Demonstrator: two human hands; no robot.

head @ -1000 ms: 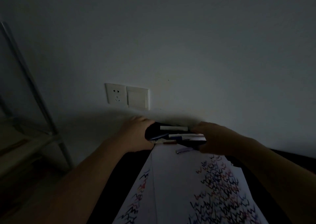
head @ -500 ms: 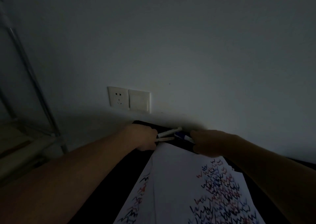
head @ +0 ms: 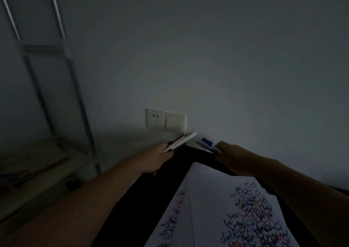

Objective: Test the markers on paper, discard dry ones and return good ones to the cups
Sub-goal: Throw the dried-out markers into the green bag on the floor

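Light: very dim; colours and small details are hard to read.
Left hand (head: 157, 159): at about 9 o'clock from the sheets' far corner, fingers clenched round a bundle of pale-barrelled markers (head: 181, 141); the bundle points up toward 1 o'clock, tips near the wall plates.
Right hand (head: 233, 157): at about 1 o'clock from the sheets' far corner, fingers grasping a few blue-and-white markers (head: 207, 144); these point toward 10 o'clock, at the other bundle.
Gap: the two marker bundles lie near each other, tips apart, not touching.
Paper: white paper sheets (head: 209, 199) overlapped on the black worktop (head: 151, 199), at 6 o'clock from both hands; covered in black, blue and red zigzag test scribbles, densest at lower right, a thinner column along the left sheet.
Wall: white wall socket (head: 155, 117) and plain white switch plate (head: 174, 121) side by side, at 12 o'clock from the left hand.
Left side: grey metal shelf frame (head: 62, 61), blurred.
Cups: cannot tell where they are.
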